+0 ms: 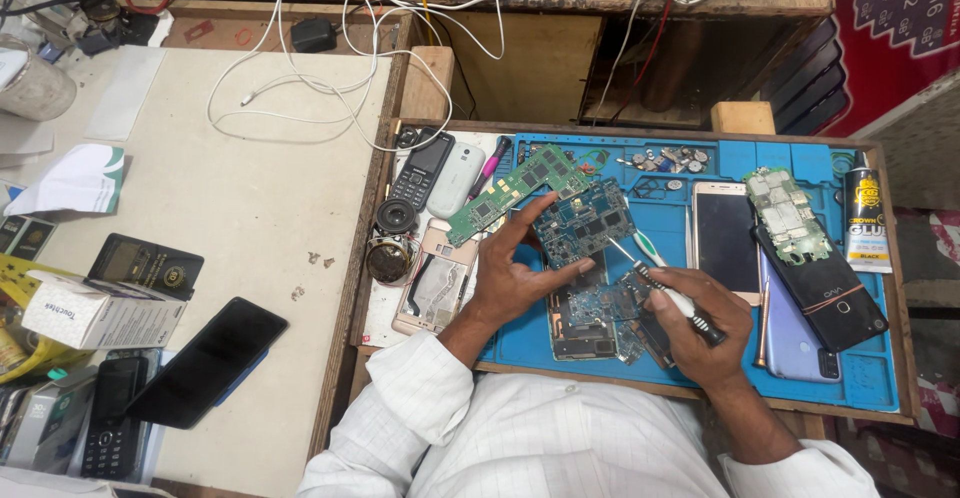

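The left hand (510, 278) grips a dark blue circuit board (583, 224) by its edges, thumb low at its right side and fingers spread along its left, tilted above the blue mat (860, 378). The right hand (695, 323) closes around a screwdriver (668, 293), its tip touching the board just beside the left thumb. A green board (505, 193) lies just beyond the left fingertips.

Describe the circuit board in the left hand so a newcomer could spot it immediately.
On the blue work mat, near its left-centre, the left hand pinches a dark blue circuit board. Unlike the long green board lying beside it, it is squarish and lifted.
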A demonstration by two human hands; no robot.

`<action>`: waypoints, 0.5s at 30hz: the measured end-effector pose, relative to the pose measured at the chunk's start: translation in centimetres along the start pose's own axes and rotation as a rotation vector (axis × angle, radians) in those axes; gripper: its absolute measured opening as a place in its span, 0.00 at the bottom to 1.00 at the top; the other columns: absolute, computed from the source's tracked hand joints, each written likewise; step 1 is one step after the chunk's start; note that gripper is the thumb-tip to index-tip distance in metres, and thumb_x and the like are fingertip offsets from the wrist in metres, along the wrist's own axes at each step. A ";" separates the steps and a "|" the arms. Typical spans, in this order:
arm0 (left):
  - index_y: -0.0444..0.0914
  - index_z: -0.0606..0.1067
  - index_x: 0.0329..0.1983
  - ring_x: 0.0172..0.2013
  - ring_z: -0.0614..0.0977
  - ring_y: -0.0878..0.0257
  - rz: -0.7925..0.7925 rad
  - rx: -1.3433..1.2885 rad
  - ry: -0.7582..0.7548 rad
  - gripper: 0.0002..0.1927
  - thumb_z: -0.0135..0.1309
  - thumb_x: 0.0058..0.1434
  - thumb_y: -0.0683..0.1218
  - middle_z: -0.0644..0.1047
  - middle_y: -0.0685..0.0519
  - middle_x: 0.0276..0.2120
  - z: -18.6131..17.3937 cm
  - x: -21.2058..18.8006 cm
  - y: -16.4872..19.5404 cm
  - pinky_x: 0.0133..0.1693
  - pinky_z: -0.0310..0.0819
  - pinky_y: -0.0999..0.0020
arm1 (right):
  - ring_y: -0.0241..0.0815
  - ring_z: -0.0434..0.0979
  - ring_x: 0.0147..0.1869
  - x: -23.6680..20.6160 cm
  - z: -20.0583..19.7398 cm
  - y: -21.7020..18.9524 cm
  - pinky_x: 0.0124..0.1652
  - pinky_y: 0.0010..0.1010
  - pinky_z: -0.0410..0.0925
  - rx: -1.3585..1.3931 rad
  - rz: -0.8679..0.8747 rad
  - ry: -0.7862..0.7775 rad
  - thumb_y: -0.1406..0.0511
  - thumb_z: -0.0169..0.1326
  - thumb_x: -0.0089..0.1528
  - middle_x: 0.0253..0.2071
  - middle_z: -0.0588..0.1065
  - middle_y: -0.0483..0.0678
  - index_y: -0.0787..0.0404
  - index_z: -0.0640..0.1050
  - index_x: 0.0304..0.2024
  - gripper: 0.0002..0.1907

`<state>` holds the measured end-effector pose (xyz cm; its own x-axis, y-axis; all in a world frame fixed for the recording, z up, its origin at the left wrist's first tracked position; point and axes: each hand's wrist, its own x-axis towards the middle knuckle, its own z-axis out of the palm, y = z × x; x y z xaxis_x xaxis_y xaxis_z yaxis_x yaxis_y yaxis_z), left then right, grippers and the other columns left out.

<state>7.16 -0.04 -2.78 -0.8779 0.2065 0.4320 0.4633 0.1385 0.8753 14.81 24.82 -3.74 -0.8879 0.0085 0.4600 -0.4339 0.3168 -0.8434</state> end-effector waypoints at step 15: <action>0.43 0.66 0.72 0.53 0.85 0.58 0.108 0.067 0.010 0.46 0.75 0.51 0.50 0.80 0.45 0.56 -0.1 0.2 0.3 0.52 0.83 0.66 | 0.42 0.84 0.49 0.8 0.8 -1.3 0.48 0.27 0.74 -0.112 -0.043 -0.027 0.72 0.60 0.61 0.47 0.82 0.55 0.64 0.81 0.50 0.14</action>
<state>7.15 -0.03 -2.39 -0.8237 0.2145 0.5249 0.5616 0.1810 0.8073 14.57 23.66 -2.53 -0.8734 -0.0319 0.4860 -0.4529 0.4199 -0.7865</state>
